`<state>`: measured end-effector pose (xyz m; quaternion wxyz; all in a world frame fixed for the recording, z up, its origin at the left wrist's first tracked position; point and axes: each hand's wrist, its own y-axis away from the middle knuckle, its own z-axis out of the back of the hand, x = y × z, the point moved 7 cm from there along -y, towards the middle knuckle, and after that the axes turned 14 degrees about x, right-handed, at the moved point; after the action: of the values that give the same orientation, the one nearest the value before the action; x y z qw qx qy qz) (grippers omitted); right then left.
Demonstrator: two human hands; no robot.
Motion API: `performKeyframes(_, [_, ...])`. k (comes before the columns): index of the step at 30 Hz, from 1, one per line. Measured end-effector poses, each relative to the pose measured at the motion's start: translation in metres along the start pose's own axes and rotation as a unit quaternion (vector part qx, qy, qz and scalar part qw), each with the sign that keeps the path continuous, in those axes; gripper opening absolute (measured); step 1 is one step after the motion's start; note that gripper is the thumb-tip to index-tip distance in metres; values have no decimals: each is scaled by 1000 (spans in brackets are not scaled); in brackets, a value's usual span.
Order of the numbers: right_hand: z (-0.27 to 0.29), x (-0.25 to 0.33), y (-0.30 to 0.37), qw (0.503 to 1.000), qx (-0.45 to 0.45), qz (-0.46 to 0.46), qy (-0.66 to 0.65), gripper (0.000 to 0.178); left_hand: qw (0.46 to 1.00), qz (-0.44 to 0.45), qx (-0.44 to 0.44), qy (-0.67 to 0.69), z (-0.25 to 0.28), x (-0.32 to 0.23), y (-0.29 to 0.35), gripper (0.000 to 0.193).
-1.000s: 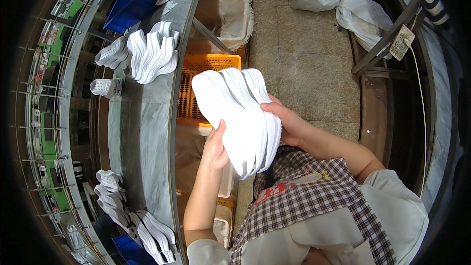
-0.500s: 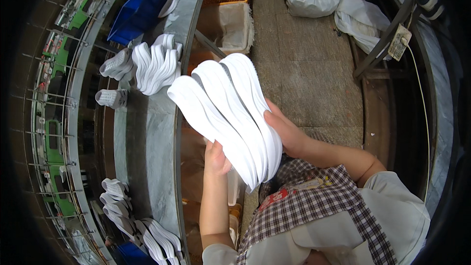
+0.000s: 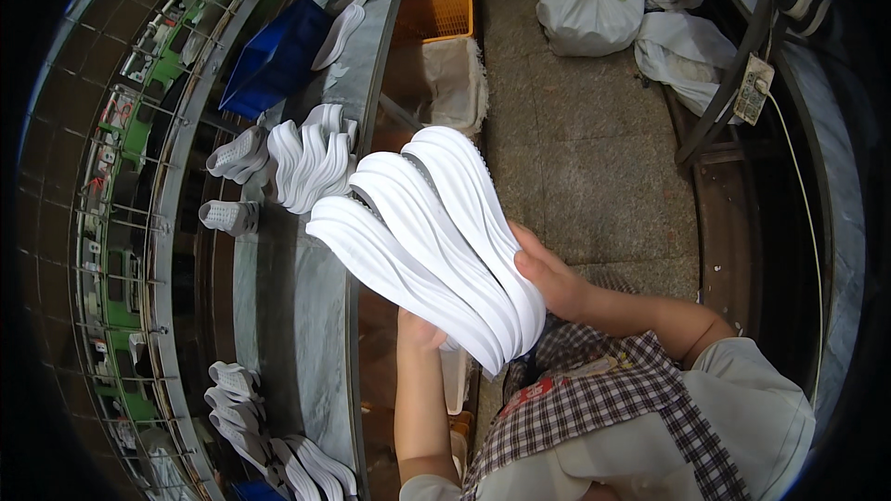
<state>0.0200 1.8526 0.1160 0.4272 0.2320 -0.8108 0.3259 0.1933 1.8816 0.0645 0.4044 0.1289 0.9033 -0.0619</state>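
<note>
A fanned stack of white shoe soles (image 3: 436,237) is held up in front of me, several side by side with their wavy edges showing. My right hand (image 3: 549,271) grips the stack's right side, thumb over the outermost sole and fingers behind it. Below the stack's left side is my left hand (image 3: 419,330), closed around its underside; most of its fingers are hidden by the soles. On the grey bench to the left stands another cluster of white soles (image 3: 311,162), with perforated grey-white pieces (image 3: 237,156) beside it.
A blue bin (image 3: 269,60) sits at the bench's far end near loose soles (image 3: 340,37). More soles (image 3: 316,468) lie at the near end. Under the bench are an orange crate (image 3: 450,14) and a lined basket (image 3: 455,83). White bags (image 3: 594,5) rest on the floor ahead.
The stack tilts slightly and its soles spread a little wider, still in both hands. The surroundings have shifted slightly down and right in view.
</note>
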Motion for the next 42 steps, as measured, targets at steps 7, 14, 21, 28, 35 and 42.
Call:
performKeyframes(7, [13,-16,6,992,-12,-60,113,64,999,-12,-1,-29,-8,-6,-5,50])
performKeyframes(14, [20,-24,10,996,-9,-42,76,62,999,-3,5,-41,-9,-7,-7,47])
performKeyframes(21, [30,-32,9,999,-7,-24,23,57,996,-26,22,-87,-12,-12,-11,48])
performKeyframes(28, [39,-37,9,999,-24,-34,12,51,994,-5,-8,-112,-6,-12,-14,46])
performKeyframes(35, [42,-30,5,999,11,-52,-9,69,992,-2,3,-123,-9,-14,-21,46])
performKeyframes(42, [71,-10,-18,992,78,-42,88,49,956,33,-254,-146,-17,-24,-14,47])
